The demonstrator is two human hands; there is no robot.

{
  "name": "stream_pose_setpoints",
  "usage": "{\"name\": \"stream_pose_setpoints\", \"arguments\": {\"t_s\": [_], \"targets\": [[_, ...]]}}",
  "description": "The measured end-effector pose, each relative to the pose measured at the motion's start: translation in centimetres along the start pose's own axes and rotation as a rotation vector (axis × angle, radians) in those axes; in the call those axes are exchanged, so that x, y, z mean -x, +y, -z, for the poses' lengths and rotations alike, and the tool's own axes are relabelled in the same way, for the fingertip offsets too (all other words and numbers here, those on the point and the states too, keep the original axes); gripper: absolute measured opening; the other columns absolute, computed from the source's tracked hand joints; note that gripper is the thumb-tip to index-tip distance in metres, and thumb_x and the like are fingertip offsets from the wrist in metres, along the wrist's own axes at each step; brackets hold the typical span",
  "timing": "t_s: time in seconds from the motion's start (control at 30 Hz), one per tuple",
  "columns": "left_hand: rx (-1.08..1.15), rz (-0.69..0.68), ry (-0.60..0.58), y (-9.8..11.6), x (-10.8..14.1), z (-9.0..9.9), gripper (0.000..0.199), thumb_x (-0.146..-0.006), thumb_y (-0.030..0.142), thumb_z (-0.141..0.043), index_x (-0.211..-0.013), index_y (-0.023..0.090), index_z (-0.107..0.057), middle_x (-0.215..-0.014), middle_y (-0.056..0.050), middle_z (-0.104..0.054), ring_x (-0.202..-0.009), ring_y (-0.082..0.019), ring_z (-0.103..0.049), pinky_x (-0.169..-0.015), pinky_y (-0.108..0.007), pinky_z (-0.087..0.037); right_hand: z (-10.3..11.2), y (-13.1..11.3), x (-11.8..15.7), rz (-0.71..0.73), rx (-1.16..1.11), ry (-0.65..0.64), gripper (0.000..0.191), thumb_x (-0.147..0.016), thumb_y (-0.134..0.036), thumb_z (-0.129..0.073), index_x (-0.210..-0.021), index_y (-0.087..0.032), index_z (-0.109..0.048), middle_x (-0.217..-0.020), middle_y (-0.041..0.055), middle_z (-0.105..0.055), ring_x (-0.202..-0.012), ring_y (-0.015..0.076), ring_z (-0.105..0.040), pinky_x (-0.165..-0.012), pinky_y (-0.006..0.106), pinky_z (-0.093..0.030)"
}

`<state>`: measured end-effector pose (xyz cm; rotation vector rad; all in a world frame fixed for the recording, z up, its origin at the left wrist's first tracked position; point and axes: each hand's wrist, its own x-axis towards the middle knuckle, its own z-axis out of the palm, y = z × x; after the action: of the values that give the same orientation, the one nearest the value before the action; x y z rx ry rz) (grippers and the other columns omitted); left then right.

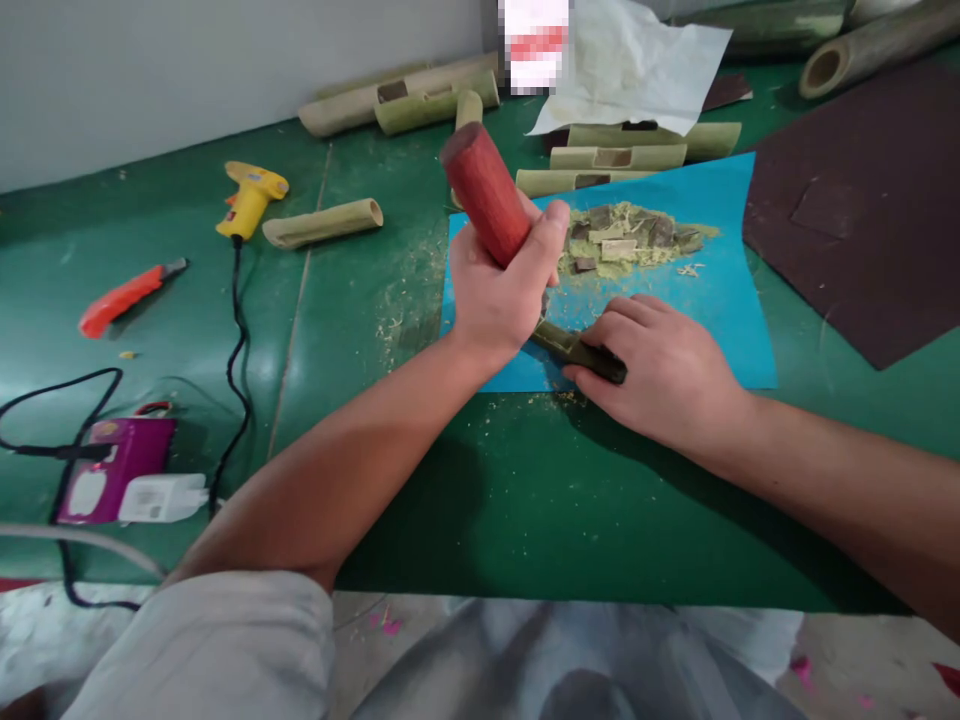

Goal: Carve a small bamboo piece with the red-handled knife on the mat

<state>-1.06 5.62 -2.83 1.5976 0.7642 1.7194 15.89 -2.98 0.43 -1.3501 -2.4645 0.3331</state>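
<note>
My left hand [499, 275] is closed round a thick red cylindrical handle [484, 185], its thumb laid along the side. The handle tilts up and away; what lies at its lower end is hidden by my hand. Close by, my right hand [656, 350] grips a narrow dark green piece of bamboo [559, 343] and holds it down over a blue sheet [727, 345]. The far end of the bamboo goes out of sight behind my left hand. Beyond both hands, a heap of bamboo shavings and chips [630, 240] lies on the sheet.
Several cut bamboo tubes [435, 100] lie along the back of the green table [480, 480]. On the left are a yellow glue gun [251, 195], an orange utility knife [131, 298] and a purple box [139, 450] with cables. A brown sheet [870, 220] lies to the right.
</note>
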Motion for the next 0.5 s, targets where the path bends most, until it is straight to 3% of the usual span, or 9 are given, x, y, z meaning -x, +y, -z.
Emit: {"name": "stream_pose_setpoints", "arguments": {"t_s": [0.23, 0.5], "targets": [[-0.185, -0.052, -0.037, 1.9, 0.6, -0.5, 0.058, -0.098, 0.059, -0.068, -0.062, 0.022, -0.042, -0.054, 0.006, -0.043, -0.047, -0.008, -0.043, -0.05, -0.029, -0.037, 0.0, 0.0, 0.1, 0.023, 0.062, -0.009, 0.013, -0.089, -0.03, -0.071, -0.087, -0.017, -0.07, -0.091, 0.0108, -0.069, -0.092, 0.0272, -0.063, -0.076, 0.038, -0.047], [-0.22, 0.026, -0.066, 1.3, 0.5, 0.0, 0.056, -0.095, 0.066, -0.068, -0.066, 0.022, -0.049, -0.059, 0.004, -0.042, -0.058, -0.012, -0.053, -0.06, -0.03, -0.049, -0.1, -0.1, 0.0, 0.048, 0.058, 0.002, 0.015, -0.091, -0.03, -0.073, -0.089, -0.015, -0.072, -0.09, 0.011, -0.07, -0.092, 0.0272, -0.063, -0.076, 0.038, -0.048]]}}
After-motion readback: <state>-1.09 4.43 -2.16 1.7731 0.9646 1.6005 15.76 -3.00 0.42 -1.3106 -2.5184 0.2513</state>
